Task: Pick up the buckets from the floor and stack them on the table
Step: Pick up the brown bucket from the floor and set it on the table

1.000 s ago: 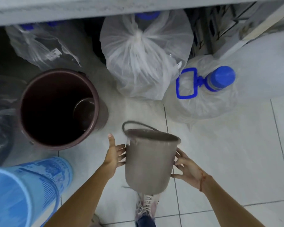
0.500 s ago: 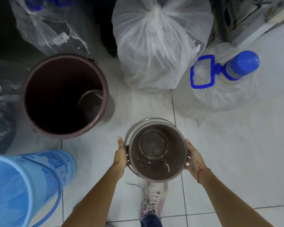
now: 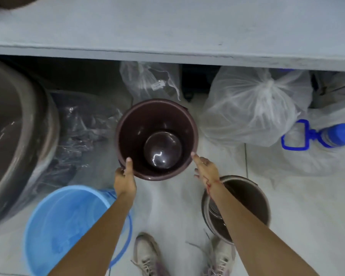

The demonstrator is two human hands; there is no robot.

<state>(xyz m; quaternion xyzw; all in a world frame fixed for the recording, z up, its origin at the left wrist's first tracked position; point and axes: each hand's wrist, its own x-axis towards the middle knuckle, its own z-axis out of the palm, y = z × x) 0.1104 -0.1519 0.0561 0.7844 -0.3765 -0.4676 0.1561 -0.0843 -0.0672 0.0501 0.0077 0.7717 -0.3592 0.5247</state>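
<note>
A maroon bucket (image 3: 127, 136) stands upright below the table's edge (image 3: 167, 54), with a small dark bowl-like thing in its bottom. My left hand (image 3: 126, 176) grips its near-left rim, thumb hooked inside. My right hand (image 3: 205, 170) is against the near-right rim, index finger stretched along it. A grey bucket (image 3: 253, 198) stands on the floor at lower right, partly hidden by my right forearm. A light blue bucket (image 3: 68, 226) stands at lower left under my left forearm.
A large grey-brown tub (image 3: 18, 136) fills the left side. Tied clear plastic bags (image 3: 251, 108) and a bagged water bottle with a blue cap (image 3: 339, 134) lie under the table at right. A dark object (image 3: 8, 1) sits on the table's far left. My shoes (image 3: 147, 255) are on the tiles.
The grey bucket, held in both hands before, now stands on the floor at lower right. Both hands have moved to the maroon bucket's rim. The view has tilted up so the table shows.
</note>
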